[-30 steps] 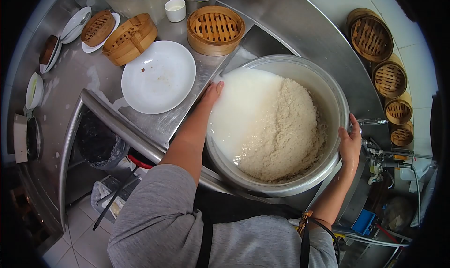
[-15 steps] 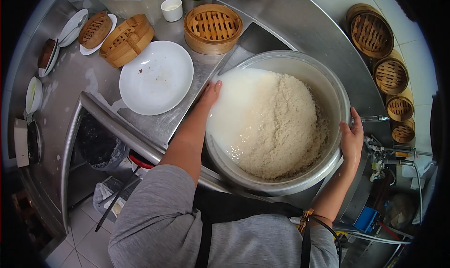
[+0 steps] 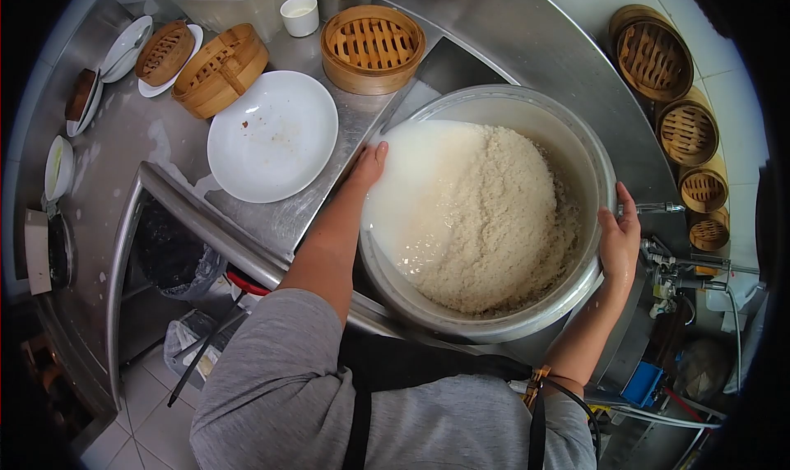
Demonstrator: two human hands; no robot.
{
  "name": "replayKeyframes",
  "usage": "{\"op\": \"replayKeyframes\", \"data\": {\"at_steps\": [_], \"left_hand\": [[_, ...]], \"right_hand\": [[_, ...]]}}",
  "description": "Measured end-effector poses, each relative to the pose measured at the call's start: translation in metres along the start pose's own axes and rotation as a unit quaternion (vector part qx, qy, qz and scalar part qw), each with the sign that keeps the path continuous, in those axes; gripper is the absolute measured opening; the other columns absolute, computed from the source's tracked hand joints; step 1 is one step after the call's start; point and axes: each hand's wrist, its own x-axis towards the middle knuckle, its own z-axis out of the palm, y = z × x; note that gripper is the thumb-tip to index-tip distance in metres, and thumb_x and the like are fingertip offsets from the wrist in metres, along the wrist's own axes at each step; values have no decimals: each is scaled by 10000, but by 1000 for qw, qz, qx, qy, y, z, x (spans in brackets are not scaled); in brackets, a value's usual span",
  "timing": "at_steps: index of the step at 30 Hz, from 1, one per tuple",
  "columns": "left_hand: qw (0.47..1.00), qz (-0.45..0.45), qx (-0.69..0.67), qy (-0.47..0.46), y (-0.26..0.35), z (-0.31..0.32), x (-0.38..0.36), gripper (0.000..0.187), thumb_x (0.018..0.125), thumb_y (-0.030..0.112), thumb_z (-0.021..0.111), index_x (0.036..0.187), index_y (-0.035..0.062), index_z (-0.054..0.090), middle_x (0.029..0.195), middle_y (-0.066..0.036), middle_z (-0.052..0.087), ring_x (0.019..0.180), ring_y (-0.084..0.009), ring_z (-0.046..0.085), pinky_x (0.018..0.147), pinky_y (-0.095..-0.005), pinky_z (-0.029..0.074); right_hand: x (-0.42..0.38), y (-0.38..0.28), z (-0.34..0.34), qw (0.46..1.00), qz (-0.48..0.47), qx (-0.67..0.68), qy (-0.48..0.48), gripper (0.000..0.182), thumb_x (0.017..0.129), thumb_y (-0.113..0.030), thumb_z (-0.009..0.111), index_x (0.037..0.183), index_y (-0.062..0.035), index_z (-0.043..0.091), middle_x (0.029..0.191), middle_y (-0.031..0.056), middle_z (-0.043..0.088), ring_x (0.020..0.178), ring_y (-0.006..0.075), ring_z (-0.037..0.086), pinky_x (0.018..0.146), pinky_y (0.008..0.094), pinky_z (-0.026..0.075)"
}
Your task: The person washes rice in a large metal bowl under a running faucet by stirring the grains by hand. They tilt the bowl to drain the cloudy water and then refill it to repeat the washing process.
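Observation:
A large round metal pot (image 3: 591, 162) is held tilted toward the left over the sink area. Wet white rice (image 3: 502, 240) is heaped on its right side, and cloudy white water (image 3: 420, 170) fills the left side up to the rim. My left hand (image 3: 370, 166) grips the pot's left edge, its fingers partly hidden beneath the rim. On the opposite side, my right hand (image 3: 620, 236) is closed around the right edge, with the thumb and fingers showing outside.
A white plate (image 3: 273, 137) with food specks lies left of the pot. Bamboo steamers (image 3: 372, 50) stand behind it, near a white cup (image 3: 299, 16). More steamer baskets (image 3: 687, 133) line the right wall above taps and pipes (image 3: 662, 285). A metal rail (image 3: 206, 219) runs at front left.
Almost nothing differs. The pot and both hands keep their places and tilt, apart from a very slight shift of the whole view.

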Motion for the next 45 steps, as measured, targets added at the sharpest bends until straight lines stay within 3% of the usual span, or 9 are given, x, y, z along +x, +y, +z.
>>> {"op": "replayKeyframes", "data": {"at_steps": [23, 38, 45], "left_hand": [[999, -11, -37, 6, 2, 1, -7, 589, 861, 432, 306, 1064, -102, 449, 1134, -313, 403, 1115, -400, 352, 953, -385, 269], [998, -28, -59, -14, 10, -2, -13, 529, 871, 393, 314, 1193, -25, 361, 1226, -260, 344, 1177, -361, 290, 982, -362, 231], [998, 20, -62, 15, 0, 4, -10, 471, 878, 367, 319, 1194, 23, 377, 1217, -231, 373, 1162, -340, 325, 970, -350, 249]], "right_hand": [[3, -15, 5, 1000, -3, 5, -8, 455, 779, -12, 450, 1219, 30, 340, 1085, 133, 495, 948, 151, 488, 841, 229, 348], [6, -13, 5, 999, -11, 34, -14, 452, 784, -13, 441, 1219, 42, 332, 1071, 136, 501, 939, 151, 491, 832, 229, 355], [8, -14, 5, 999, -14, 36, -18, 449, 779, -10, 436, 1214, 44, 338, 1063, 135, 504, 931, 150, 494, 828, 229, 358]]}}
